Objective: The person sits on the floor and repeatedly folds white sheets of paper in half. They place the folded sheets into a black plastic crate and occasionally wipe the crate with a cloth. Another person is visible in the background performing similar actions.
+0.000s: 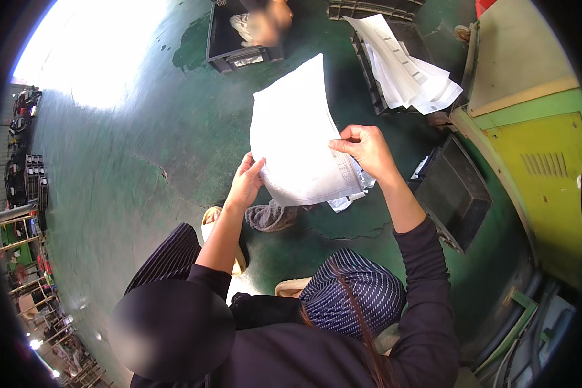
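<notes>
A sheaf of white paper sheets (294,129) is held up in front of me, tilted, with faint print at its lower right corner. My left hand (244,182) pinches the sheaf's lower left edge, thumb on top. At the right edge my right hand (365,149) is closed on the paper between thumb and fingers. Behind the sheaf's lower edge, crumpled silvery-white material (340,204) shows in part. On the green floor below lies a grey cloth (271,217), near my left forearm.
More papers (410,77) lie fanned over a black crate at the upper right. A black bin (459,194) stands beside a yellow-green machine panel (543,155). At the top, a blurred person's hand reaches by another dark crate (223,55) holding whitish cloth.
</notes>
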`<control>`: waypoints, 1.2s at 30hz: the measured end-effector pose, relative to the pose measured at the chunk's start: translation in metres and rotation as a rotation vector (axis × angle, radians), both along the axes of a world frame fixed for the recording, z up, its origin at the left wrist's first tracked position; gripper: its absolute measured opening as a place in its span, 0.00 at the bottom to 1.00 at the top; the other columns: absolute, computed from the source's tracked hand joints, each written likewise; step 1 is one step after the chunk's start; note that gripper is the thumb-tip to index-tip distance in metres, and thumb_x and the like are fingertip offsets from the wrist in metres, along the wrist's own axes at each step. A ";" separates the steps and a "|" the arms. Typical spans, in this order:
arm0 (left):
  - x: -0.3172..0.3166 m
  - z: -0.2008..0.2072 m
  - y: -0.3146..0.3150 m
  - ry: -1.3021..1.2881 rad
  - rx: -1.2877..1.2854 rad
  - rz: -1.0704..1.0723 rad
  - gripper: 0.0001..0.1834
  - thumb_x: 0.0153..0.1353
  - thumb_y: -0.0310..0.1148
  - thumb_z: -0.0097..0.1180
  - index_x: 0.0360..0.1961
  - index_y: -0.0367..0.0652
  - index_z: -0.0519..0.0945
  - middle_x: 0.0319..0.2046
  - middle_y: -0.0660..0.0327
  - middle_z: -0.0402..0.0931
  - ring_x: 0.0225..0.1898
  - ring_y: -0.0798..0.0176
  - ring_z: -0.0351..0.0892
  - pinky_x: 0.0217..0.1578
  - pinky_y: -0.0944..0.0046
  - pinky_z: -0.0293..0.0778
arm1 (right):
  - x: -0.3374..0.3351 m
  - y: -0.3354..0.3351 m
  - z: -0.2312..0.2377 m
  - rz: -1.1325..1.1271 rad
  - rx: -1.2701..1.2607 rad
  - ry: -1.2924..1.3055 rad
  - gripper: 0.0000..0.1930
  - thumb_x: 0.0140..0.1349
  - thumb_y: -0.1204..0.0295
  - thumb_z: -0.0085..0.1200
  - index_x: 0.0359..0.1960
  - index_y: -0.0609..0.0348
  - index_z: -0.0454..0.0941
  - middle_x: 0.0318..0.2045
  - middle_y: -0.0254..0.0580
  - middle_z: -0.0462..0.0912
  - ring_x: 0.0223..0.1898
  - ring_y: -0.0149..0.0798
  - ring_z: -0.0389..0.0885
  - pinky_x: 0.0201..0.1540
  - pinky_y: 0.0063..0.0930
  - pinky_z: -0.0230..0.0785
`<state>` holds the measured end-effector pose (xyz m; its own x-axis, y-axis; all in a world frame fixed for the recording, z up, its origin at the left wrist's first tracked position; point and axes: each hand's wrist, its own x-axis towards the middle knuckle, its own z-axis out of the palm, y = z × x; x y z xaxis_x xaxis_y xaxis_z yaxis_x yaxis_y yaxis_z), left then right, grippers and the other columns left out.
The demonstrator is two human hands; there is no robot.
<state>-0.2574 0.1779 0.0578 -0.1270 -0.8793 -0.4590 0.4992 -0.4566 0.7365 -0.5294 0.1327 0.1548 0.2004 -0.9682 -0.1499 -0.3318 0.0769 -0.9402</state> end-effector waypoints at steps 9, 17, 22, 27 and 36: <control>-0.023 -0.023 -0.010 0.079 0.020 -0.101 0.11 0.61 0.32 0.50 0.45 0.47 0.70 0.43 0.66 0.74 0.45 0.67 0.72 0.45 0.59 0.69 | -0.016 0.026 -0.016 -0.064 -0.238 0.254 0.21 0.48 0.63 0.61 0.39 0.63 0.70 0.31 0.55 0.79 0.34 0.57 0.77 0.33 0.39 0.68; -0.056 0.000 -0.009 -0.035 -0.056 -0.047 0.10 0.59 0.26 0.51 0.43 0.45 0.74 0.40 0.67 0.76 0.42 0.72 0.74 0.44 0.67 0.69 | -0.067 0.013 -0.049 -0.120 0.009 0.072 0.07 0.53 0.76 0.56 0.28 0.65 0.70 0.21 0.38 0.77 0.25 0.24 0.73 0.28 0.22 0.64; -0.045 -0.007 -0.013 -0.228 -0.296 -0.082 0.09 0.59 0.24 0.51 0.42 0.41 0.74 0.36 0.69 0.76 0.39 0.76 0.72 0.43 0.71 0.67 | -0.065 0.005 -0.040 -0.242 0.232 -0.360 0.08 0.61 0.67 0.51 0.33 0.60 0.76 0.25 0.27 0.76 0.27 0.20 0.72 0.31 0.16 0.65; -0.039 -0.010 -0.012 -0.299 -0.327 -0.042 0.08 0.59 0.25 0.52 0.41 0.41 0.74 0.33 0.71 0.75 0.35 0.79 0.70 0.37 0.75 0.67 | -0.064 -0.003 -0.034 -0.265 0.207 -0.303 0.07 0.57 0.70 0.56 0.28 0.61 0.78 0.24 0.27 0.77 0.26 0.20 0.70 0.30 0.16 0.63; -0.044 0.018 -0.018 -0.234 -0.323 -0.041 0.12 0.60 0.27 0.52 0.46 0.41 0.74 0.39 0.68 0.76 0.40 0.76 0.72 0.43 0.73 0.67 | -0.062 0.004 -0.025 -0.305 0.071 -0.250 0.06 0.52 0.73 0.61 0.23 0.61 0.76 0.20 0.26 0.75 0.23 0.18 0.67 0.28 0.14 0.59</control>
<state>-0.3010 0.1602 0.0758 -0.0903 -0.9794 -0.1808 0.2872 -0.1994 0.9369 -0.5916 0.1371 0.1297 -0.0556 -0.9779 -0.2015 -0.0458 0.2041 -0.9779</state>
